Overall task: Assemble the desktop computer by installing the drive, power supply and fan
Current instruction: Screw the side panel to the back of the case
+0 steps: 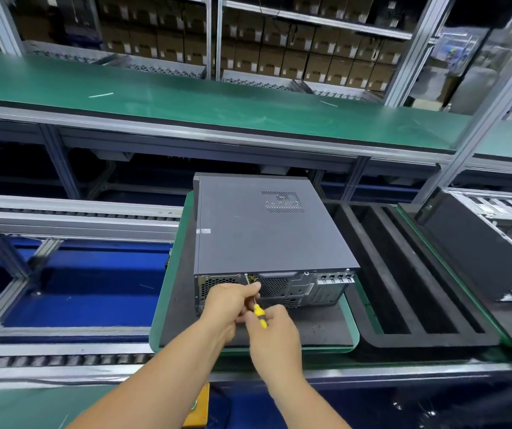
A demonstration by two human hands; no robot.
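We have the dark grey metal desktop computer case lying on its side on a black foam mat, which sits on a green-edged pallet in the middle of the roller line; its perforated rear panel faces us at the near end.

Our left hand is curled round the thin metal shaft of the yellow-handled screwdriver, close to the tip, and our right hand grips the yellow handle from below. The tip meets a small silver screw at the top edge of the rear panel, left of centre.

The side cover looks closed, so we judge this to be a late fastening step, probably the power supply or cover screw.

To do it well, we should keep the shaft in line with the screw, not leaning, and let the left hand only steady the tip while the right hand turns. Press lightly inward so the bit does not cam out and scar the head. The case rests on foam alone, so a hard push could slide it away. Stop once the screw seats against the panel.

To the right lie a black foam tray with long slots and another, open computer chassis.
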